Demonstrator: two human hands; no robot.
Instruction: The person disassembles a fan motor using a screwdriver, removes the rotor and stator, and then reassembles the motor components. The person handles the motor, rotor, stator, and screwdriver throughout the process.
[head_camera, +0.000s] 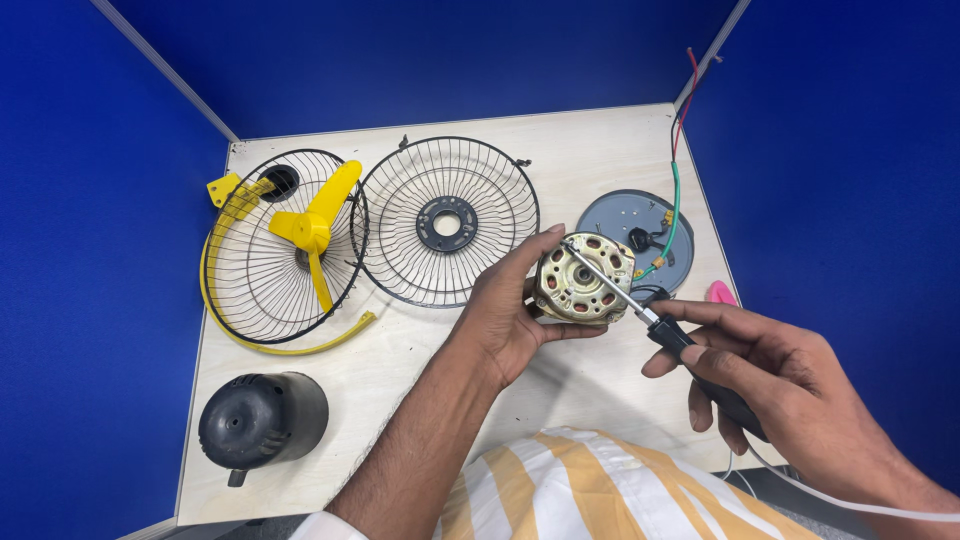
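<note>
Working across my view from the left, on the pale wooden table (400, 350) set between blue partition walls (90, 300):

1. Black domed motor cover (262, 418), lying near the table's front left corner.
2. Wire fan guard (275, 250) with a yellow rim, above the cover; a yellow three-bladed fan blade (315, 228) rests inside it, and a small yellow clip (222, 188) sits at its upper left edge.
3. Second wire guard (447, 222), black with a round black centre ring, just beside the first and overlapping its edge.
4. My left hand (505, 315), fingers closed around the fan motor (583, 279), a round metal-cased piece with copper windings showing through its slots; I hold it raised over the middle of the table.
5. Screwdriver (640, 310), metal shaft laid across the motor's face, tip at its upper left edge.
6. Grey round base plate (615, 215), behind the motor, carrying green, red and black wires (676, 190) that run up to the far right corner.
7. My right hand (790, 385), fingers wrapped around the screwdriver's black handle.
8. Small pink object (720, 293) at the table's right edge; I cannot tell what it is.

I can see no labels or packages.
</note>
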